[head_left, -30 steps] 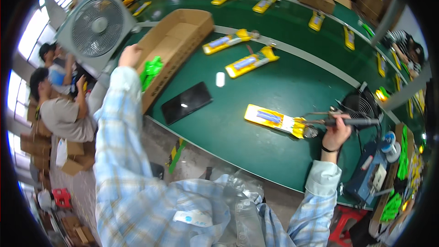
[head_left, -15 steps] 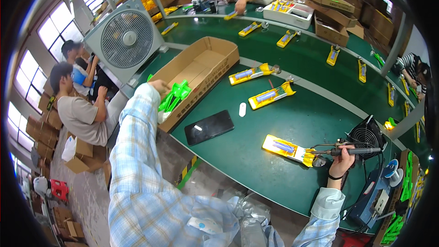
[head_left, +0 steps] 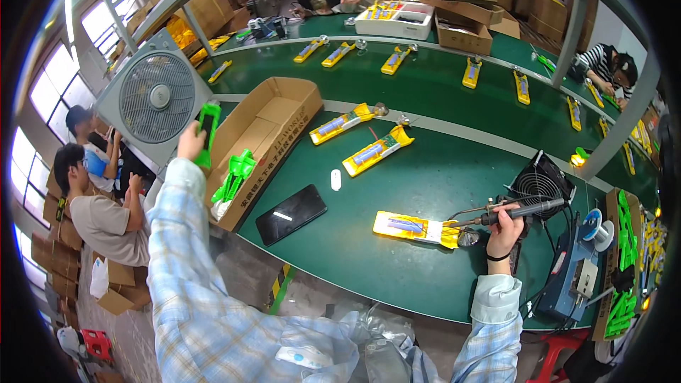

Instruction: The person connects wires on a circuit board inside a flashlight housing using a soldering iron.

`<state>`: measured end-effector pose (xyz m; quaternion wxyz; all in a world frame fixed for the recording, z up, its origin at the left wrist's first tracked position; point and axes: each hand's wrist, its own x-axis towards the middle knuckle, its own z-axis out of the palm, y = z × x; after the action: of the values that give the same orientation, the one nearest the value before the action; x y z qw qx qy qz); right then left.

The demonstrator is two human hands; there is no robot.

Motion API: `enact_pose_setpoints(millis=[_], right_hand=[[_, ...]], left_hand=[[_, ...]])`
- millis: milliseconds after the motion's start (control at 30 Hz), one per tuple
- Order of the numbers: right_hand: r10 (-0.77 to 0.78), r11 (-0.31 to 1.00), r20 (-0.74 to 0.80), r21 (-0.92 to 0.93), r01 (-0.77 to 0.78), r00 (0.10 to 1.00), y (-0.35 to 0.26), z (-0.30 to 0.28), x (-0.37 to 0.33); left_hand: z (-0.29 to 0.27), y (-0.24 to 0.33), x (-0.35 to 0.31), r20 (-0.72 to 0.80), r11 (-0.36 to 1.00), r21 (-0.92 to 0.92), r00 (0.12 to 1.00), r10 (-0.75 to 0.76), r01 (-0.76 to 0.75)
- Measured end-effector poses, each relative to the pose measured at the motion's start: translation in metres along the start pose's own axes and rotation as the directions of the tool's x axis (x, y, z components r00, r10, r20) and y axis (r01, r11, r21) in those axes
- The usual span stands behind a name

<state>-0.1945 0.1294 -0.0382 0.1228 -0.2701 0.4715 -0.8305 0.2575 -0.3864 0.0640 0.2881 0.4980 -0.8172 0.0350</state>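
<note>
My left hand (head_left: 191, 142) is raised beside the long cardboard box (head_left: 282, 91), closed on a green plastic casing (head_left: 207, 128) with a dark middle. More green casings (head_left: 235, 171) lie in the box's near end. In my right hand (head_left: 503, 232) is a soldering iron (head_left: 526, 211) with a dark handle, pointing left. Its tip is near the wired end of a yellow casing (head_left: 384, 223), which lies on the green table with a blue cell inside. A clear round lamp piece (head_left: 469, 238) sits at that end.
Two yellow casings (head_left: 339, 126) (head_left: 380, 151), a black phone (head_left: 291, 214) and a small white piece (head_left: 335, 179) lie on the table. A black fan (head_left: 543, 183), a blue soldering station (head_left: 564, 284) and a solder spool (head_left: 600, 234) stand right. Behind runs a belt (head_left: 269, 71) with several yellow casings.
My left hand has come up out of the box with a green casing. My right hand keeps the soldering iron by the yellow casing. The whole view has shifted.
</note>
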Motion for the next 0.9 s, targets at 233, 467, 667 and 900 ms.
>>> enact_pose_setpoints(millis=[233,467,667,900], right_hand=[[0.022,0.998,0.009,-0.067,-0.021,1.0,-0.007,0.011,-0.002],[0.001,0.997,0.02,-0.076,0.0,1.0,-0.007,0.006,-0.002],[0.068,0.995,0.02,-0.081,-0.066,0.997,-0.006,0.0,-0.001],[-0.022,0.983,0.022,-0.182,0.025,1.0,0.003,0.007,-0.003]], left_hand=[[-0.032,0.215,-0.058,0.143,0.864,-0.445,0.933,0.329,-0.236],[0.019,0.349,-0.12,0.264,0.587,-0.671,0.594,0.76,-0.453],[0.081,0.393,-0.16,0.268,0.599,-0.739,0.682,0.681,-0.308],[0.117,0.384,-0.166,-0.02,0.605,-0.611,0.774,0.633,-0.511]])
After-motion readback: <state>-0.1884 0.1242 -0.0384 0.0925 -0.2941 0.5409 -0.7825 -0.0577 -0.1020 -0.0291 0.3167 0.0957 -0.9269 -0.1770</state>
